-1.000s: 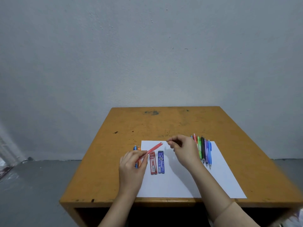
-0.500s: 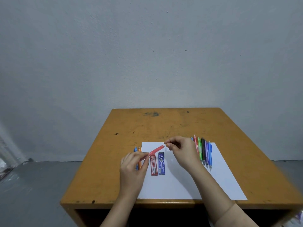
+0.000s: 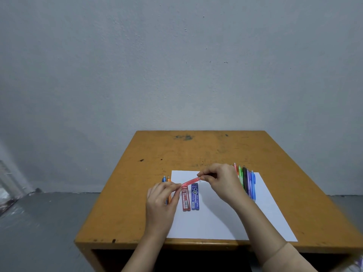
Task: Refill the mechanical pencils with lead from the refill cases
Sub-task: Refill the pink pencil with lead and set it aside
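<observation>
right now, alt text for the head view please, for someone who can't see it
The left hand grips a red mechanical pencil low down and the right hand pinches its top, above a white sheet on an orange table. A red refill case and a blue refill case lie beneath; more pencils lie either side.

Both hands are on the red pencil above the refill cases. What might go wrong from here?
The right hand pinches the far end of the red pencil that the left hand grips; a cap pulled off there might slip and roll off the table.
The pencil hangs over the red refill case and blue refill case; a dropped hand might knock them askew.
</observation>
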Demonstrator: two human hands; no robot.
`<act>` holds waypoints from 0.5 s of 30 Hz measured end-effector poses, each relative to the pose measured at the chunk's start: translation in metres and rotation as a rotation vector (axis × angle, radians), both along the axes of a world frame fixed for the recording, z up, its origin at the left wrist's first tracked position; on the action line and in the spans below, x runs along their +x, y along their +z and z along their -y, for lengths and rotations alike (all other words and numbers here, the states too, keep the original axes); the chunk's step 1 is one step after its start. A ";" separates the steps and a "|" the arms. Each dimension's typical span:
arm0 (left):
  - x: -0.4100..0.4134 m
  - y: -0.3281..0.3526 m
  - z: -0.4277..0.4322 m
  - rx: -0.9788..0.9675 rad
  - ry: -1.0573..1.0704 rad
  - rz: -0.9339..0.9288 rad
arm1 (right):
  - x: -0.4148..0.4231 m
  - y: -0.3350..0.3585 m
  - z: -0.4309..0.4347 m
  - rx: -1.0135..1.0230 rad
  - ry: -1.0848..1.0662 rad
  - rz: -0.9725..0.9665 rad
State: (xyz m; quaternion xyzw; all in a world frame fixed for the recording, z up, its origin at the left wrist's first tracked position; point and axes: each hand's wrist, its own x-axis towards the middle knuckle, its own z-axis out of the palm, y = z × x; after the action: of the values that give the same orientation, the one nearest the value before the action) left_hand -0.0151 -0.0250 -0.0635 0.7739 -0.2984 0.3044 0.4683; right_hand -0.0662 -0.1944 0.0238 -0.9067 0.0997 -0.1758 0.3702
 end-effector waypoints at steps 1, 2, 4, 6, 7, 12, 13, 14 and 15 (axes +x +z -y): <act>0.000 0.000 0.000 0.002 0.002 0.008 | 0.000 0.000 0.001 0.001 0.013 -0.002; 0.000 0.001 0.000 0.001 0.003 0.013 | -0.001 0.000 0.002 0.012 0.020 -0.001; 0.000 0.001 0.000 -0.005 0.001 0.023 | -0.001 0.000 0.003 0.036 0.023 0.004; 0.000 0.000 0.000 -0.005 -0.005 0.036 | -0.001 0.000 0.004 0.050 0.023 -0.002; 0.000 0.000 0.000 -0.001 -0.010 0.038 | -0.001 0.000 0.005 0.064 0.021 -0.003; 0.000 -0.001 -0.001 0.011 -0.011 0.019 | 0.001 0.000 0.008 0.175 0.031 0.025; -0.001 -0.001 -0.001 0.005 -0.008 0.013 | 0.001 0.001 0.010 0.200 0.037 0.035; -0.001 -0.001 0.000 -0.003 -0.005 0.007 | 0.002 0.002 0.012 0.226 0.038 0.048; -0.001 0.000 0.000 -0.011 -0.001 0.003 | 0.003 0.002 0.014 0.247 0.029 0.064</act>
State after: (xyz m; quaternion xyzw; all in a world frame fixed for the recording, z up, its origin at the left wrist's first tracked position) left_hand -0.0165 -0.0252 -0.0635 0.7707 -0.2977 0.3069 0.4725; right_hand -0.0629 -0.2086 0.0256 -0.8495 0.0955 -0.1855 0.4846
